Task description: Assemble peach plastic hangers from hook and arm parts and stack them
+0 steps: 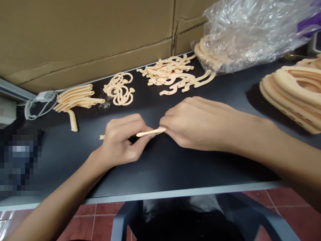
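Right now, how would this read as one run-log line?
left hand: pinching cream piece | right hand: closed at its right end | beyond: piled curved pieces | surface: black tabletop

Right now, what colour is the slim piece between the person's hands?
The slim piece is pale peachy cream, seen best in the head view.

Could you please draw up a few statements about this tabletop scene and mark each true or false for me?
1. The left hand and right hand both hold a slim pale piece. True.
2. The clear plastic bag lies at the left end. False: the clear plastic bag is at the right.
3. Curled pieces lie between the long pieces and the wavy pieces. True.
4. The tabletop is white. False: the tabletop is black.
5. The white cable lies left of the long pieces. True.
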A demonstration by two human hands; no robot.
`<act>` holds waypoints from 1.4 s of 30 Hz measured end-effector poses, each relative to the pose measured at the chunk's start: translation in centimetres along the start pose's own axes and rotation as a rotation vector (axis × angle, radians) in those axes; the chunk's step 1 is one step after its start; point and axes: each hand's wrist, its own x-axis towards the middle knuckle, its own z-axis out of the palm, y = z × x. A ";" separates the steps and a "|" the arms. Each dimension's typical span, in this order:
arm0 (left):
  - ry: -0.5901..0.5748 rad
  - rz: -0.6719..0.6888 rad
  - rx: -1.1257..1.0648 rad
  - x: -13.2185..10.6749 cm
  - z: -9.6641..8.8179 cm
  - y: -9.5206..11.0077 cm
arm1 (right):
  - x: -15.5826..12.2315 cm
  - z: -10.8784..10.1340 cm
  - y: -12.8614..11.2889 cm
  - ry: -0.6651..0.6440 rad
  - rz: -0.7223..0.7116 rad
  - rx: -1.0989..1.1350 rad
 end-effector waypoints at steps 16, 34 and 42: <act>0.118 -0.008 0.014 -0.2 0.7 -0.7 | 0.0 0.1 0.6 0.039 -0.007 0.025; 0.137 -0.149 0.080 -0.3 0.2 -1.4 | 1.3 1.8 1.1 0.598 0.016 0.659; 0.193 -0.267 0.096 -0.3 0.0 -1.8 | 1.5 2.6 5.5 0.746 0.370 0.481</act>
